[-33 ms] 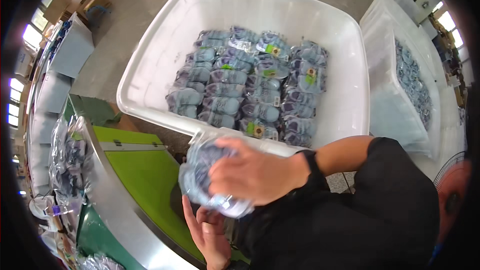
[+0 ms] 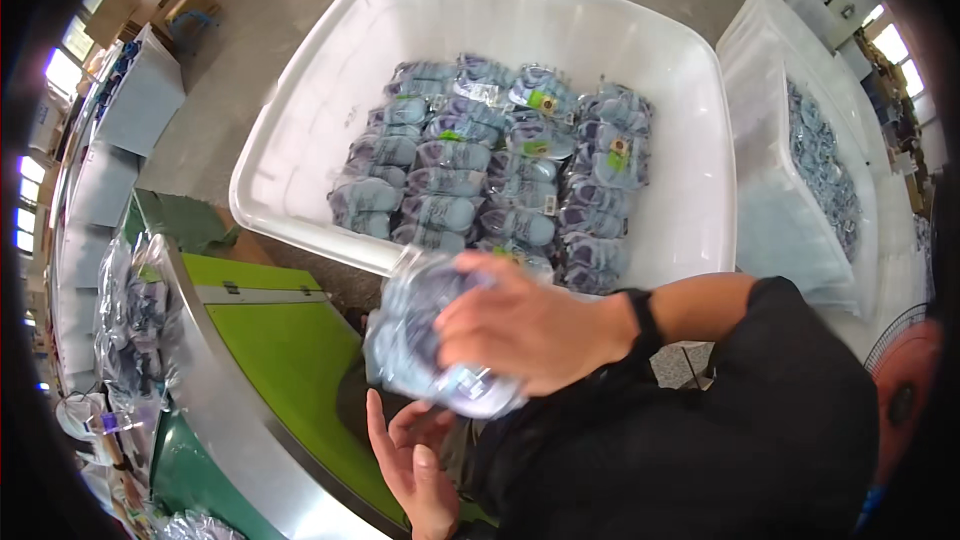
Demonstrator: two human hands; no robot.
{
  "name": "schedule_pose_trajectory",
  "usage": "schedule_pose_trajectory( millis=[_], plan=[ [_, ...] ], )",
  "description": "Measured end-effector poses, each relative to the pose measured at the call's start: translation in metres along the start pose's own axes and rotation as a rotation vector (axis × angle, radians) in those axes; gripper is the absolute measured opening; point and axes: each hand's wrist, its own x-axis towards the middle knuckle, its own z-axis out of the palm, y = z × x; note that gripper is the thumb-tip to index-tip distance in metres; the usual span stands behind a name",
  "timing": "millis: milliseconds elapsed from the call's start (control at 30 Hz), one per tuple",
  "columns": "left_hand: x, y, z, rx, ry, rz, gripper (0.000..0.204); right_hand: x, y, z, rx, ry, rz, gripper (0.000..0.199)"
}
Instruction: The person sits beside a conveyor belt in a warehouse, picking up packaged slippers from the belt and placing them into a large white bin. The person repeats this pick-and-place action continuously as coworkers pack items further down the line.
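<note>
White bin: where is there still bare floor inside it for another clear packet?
In the white bin, bare floor runs along the far wall and down the left and right sides of the stacked packets. The near middle is crowded, up to the near rim. The right hand holds a packet above that rim.

— What's in your hands?

— Your right hand point(image 2: 535, 325) grips the top of a clear plastic packet point(image 2: 425, 340) of grey-purple goods; your left hand point(image 2: 415, 455) lies open, palm up, just beneath it.

— And beyond?

— A large white tub point(image 2: 300, 105) on the floor, rows of like packets point(image 2: 490, 170) stacked inside. Green conveyor surface point(image 2: 290, 350) with a steel rim at your left.
</note>
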Motion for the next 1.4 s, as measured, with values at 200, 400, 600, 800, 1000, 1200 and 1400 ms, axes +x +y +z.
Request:
schedule_pose_trajectory(
  millis=[200,400,600,800,1000,1200,1400],
  plan=[
    [0.020,0.007,-0.015,0.191,0.060,0.011,0.060,-0.116,0.058,-0.088,-0.299,-0.035,0.227,0.056],
    [0.010,0.003,-0.054,0.253,0.012,-0.065,0.046,-0.235,0.067,-0.130,-0.444,-0.506,0.682,0.061],
    [0.004,0.002,-0.063,0.269,0.138,-0.108,0.042,-0.172,0.072,-0.071,-0.110,-0.282,0.666,0.049],
    [-0.003,-0.002,-0.095,0.242,0.177,-0.080,0.037,-0.080,0.068,-0.004,0.189,-0.286,0.450,0.048],
    [-0.040,0.050,-0.133,0.264,0.242,-0.080,0.039,-0.046,0.048,0.019,0.341,-0.095,0.606,0.035],
    [-0.063,0.071,-0.262,0.297,0.589,0.073,0.040,-0.009,0.066,0.086,0.381,-0.010,0.648,0.025],
    [-0.093,0.069,-0.420,0.371,1.192,0.129,0.046,-0.021,0.093,0.112,0.209,0.089,0.608,0.025]
  ],
)
